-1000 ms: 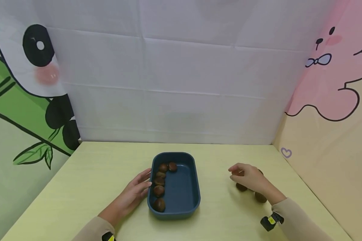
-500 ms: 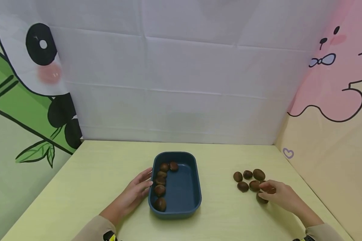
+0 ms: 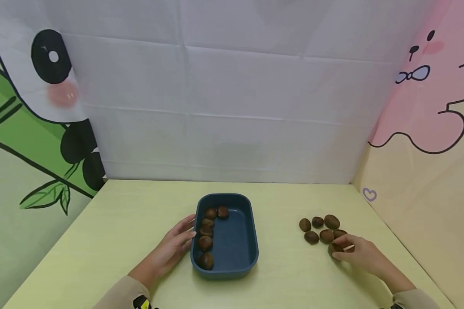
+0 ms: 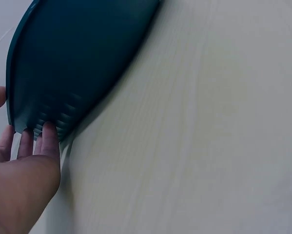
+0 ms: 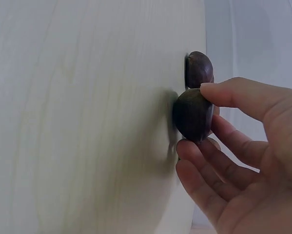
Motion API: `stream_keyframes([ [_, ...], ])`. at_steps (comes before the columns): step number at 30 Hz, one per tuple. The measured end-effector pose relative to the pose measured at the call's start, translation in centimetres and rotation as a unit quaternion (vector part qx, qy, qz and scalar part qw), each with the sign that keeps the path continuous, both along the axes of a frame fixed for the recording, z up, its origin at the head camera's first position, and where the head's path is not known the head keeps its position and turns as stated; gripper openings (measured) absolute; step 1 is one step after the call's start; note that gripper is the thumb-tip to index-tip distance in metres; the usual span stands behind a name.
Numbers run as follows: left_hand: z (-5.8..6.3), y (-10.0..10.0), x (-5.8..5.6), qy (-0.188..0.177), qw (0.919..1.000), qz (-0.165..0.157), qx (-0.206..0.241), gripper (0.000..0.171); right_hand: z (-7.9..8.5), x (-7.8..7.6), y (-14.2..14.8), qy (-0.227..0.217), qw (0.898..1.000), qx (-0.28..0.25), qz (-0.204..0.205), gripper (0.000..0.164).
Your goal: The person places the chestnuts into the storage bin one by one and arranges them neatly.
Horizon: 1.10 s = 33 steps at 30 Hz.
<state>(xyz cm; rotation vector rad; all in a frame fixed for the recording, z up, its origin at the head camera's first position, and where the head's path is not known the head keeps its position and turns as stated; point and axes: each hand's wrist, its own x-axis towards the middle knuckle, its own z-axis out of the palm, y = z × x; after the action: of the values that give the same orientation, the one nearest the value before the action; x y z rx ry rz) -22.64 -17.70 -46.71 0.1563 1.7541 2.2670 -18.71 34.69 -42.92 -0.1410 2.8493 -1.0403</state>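
Observation:
My left hand (image 3: 169,249) rests against the left wall of a blue rectangular tray (image 3: 237,240), its fairly straight fingers touching the outside, as the left wrist view also shows. Inside the tray, several brown chestnuts (image 3: 206,243) line the left side, with one more chestnut (image 3: 222,212) at the top. Over at the right, my right hand (image 3: 365,255) pinches a dark chestnut (image 5: 192,115) between thumb and fingers, low at the table. Its fingers partly cover that chestnut in the head view. Several loose chestnuts (image 3: 326,236) lie just beyond this hand.
A pale yellow table (image 3: 278,274) carries everything. White sheeting (image 3: 232,107) hangs along the back edge. Cartoon-printed panels, a green one (image 3: 23,240) on the left and a pink and cream one (image 3: 421,180) on the right, border the sides.
My right hand has moved right and nearer across the loose chestnuts, then lowered its fingers around the nearest one. My left hand stays at the tray.

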Motion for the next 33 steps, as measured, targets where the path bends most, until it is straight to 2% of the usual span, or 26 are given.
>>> stream_keyframes([
  [8, 0.0, -0.1, 0.0, 0.007, 1.0000, -0.003, -0.004, 0.064, -0.1, 0.0, -0.1, 0.004, 1.000, 0.001, 0.001, 0.039],
  [16, 0.1, -0.2, -0.2, 0.008, 0.9999, -0.015, 0.003, 0.064, 1.4, -0.7, -1.5, 0.045, 0.998, 0.015, 0.032, 0.040],
  [22, -0.1, -0.1, -0.3, 0.005, 0.9999, -0.016, 0.003, 0.064, 2.8, -2.2, -4.0, 0.056, 0.997, 0.001, 0.056, 0.038],
  [25, -0.1, -0.1, -0.3, 0.004, 0.9999, -0.015, 0.004, 0.064, 3.7, -3.4, -5.7, 0.064, 0.995, -0.014, 0.082, 0.036],
  [33, 0.0, -0.2, -0.1, 0.010, 0.9995, -0.026, 0.012, 0.066, 6.9, -6.1, -11.3, 0.051, 0.985, -0.047, 0.158, 0.033],
])
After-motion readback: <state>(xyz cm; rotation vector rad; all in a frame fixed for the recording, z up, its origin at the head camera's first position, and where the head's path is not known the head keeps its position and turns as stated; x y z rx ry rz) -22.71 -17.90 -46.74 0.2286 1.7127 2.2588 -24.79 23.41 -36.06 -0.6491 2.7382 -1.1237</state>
